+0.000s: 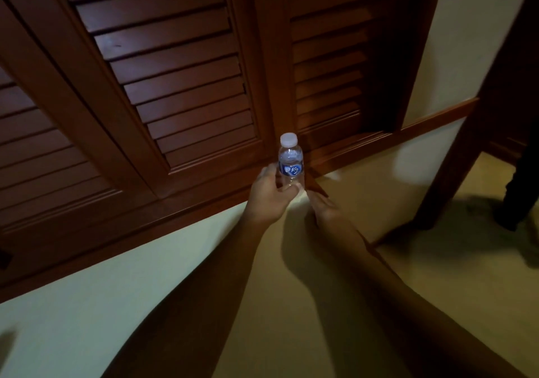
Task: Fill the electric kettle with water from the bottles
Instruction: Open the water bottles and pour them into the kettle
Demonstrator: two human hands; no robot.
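While the left hand [269, 195] gripped the lower part of a small capped water bottle [290, 162], upright at the centre of the frame, the right hand [323, 210] hovered just beside its base, fingers loosely straight, below dark louvred doors [175, 71].

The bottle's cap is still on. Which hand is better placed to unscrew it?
Right. The left hand grips the bottle low on its body and holds it upright. The right hand lies beside the base, seemingly holding nothing, and the cap above stands uncovered.
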